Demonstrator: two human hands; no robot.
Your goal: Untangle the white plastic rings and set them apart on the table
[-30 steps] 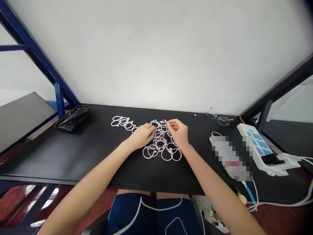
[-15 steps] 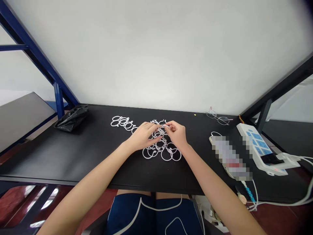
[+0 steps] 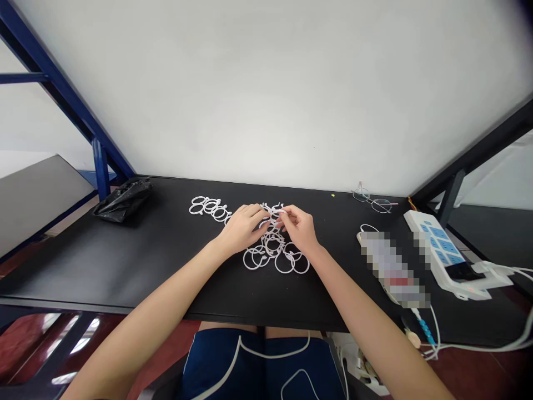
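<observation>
A pile of white plastic rings (image 3: pixel 272 253) lies on the black table (image 3: pixel 166 261) in front of me. My left hand (image 3: pixel 244 228) and my right hand (image 3: pixel 297 228) meet over the far part of the pile. Both hands pinch one white ring (image 3: pixel 275 219) between their fingertips, just above the heap. A short chain of linked white rings (image 3: pixel 208 208) stretches to the left of my left hand.
A crumpled black bag (image 3: pixel 122 200) lies at the far left. Eyeglasses (image 3: pixel 372 200) rest near the wall on the right. A white power strip (image 3: pixel 445 253) with cables and a blurred flat object (image 3: pixel 391 266) occupy the right side. A blue frame (image 3: pixel 100 166) stands at the left.
My two hands have drawn closer together over the pile, and both now pinch the same ring. The rest of the pile has not moved.
</observation>
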